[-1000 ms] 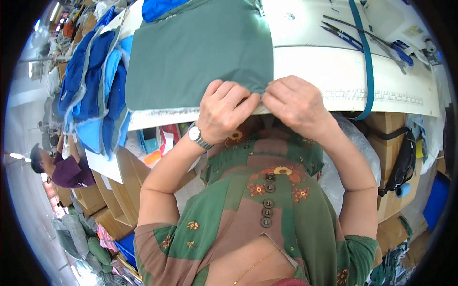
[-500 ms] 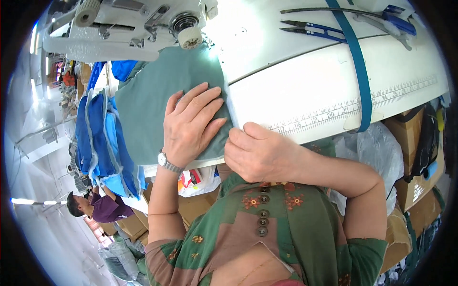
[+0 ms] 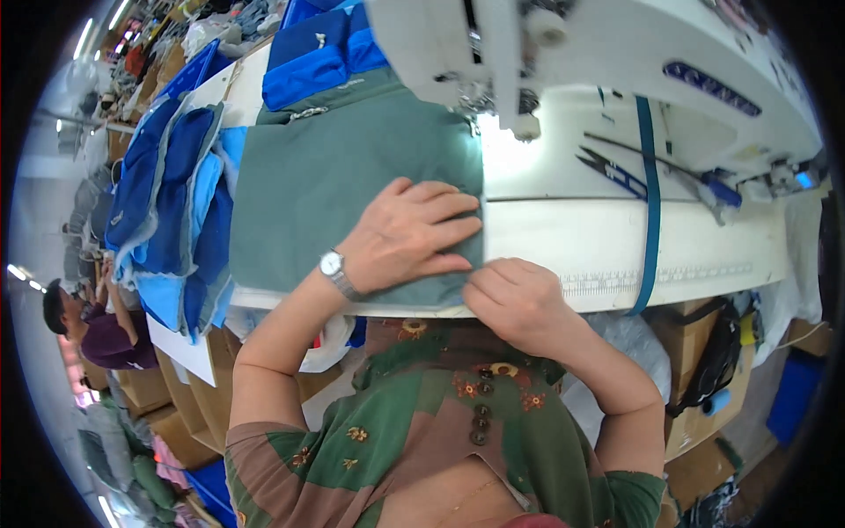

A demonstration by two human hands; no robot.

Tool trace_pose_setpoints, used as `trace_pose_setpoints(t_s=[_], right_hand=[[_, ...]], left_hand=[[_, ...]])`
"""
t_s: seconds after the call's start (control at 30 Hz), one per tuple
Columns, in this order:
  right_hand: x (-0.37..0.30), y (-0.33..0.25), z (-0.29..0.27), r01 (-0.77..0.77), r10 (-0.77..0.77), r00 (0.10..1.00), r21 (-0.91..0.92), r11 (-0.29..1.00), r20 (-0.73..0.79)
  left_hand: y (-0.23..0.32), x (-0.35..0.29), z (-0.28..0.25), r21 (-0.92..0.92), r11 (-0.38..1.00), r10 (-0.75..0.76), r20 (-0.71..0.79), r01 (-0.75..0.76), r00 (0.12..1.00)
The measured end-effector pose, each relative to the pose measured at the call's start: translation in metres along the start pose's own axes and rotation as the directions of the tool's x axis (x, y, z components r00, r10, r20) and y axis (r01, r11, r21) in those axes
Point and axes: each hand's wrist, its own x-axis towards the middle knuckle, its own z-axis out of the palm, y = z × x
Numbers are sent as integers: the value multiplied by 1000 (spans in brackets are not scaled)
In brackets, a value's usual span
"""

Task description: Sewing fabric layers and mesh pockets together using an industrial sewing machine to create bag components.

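A grey-green cloth piece [image 3: 299,194] lies flat on the white sewing table, its right edge running up to the lit needle area of the sewing machine [image 3: 607,53]. My left hand [image 3: 407,233] rests palm down on the cloth near that edge, fingers stretched toward the right. At the cloth's lower right corner, my right hand [image 3: 515,299] is closed with fingertips pinching the edge. What lies under its fingers is partly hidden. A metal zipper pull [image 3: 308,113] shows near the cloth's far side.
Blue cloth pieces [image 3: 167,211] hang over the table's left side, and folded blue ones [image 3: 308,70] lie beyond. Thread snips [image 3: 616,174] and a blue-handled tool [image 3: 717,189] lie to the right, near a teal band [image 3: 651,238]. A person [image 3: 110,339] is at far left.
The view has shifted, showing more of the machine and table. My left hand's fingers have turned from pointing away to pointing right; my right hand still pinches at the cloth's edge.
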Motion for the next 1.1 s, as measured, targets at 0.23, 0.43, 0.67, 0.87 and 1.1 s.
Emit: trace_pose_setpoints(t_s=[0.23, 0.43, 0.67, 0.87, 1.1], right_hand=[[-1, -3, -16, 83, -69, 986, -84, 993, 154], [14, 26, -11, 112, -99, 989, -121, 986, 106], [34, 52, -9, 69, -55, 985, -82, 994, 163], [39, 58, 1, -28, 30, 993, -18, 999, 111], [43, 72, -9, -137, 124, 975, 57, 989, 182]], left_hand=[[-2, 2, 4, -75, 997, 17, -11, -18, 1000], [-21, 13, 8, -61, 998, 14, -87, -19, 996], [-50, 27, 9, -98, 995, -4, -84, -4, 996], [-59, 23, 10, -107, 991, 61, -132, -75, 989], [-34, -1, 21, -176, 952, 193, -286, -249, 939]])
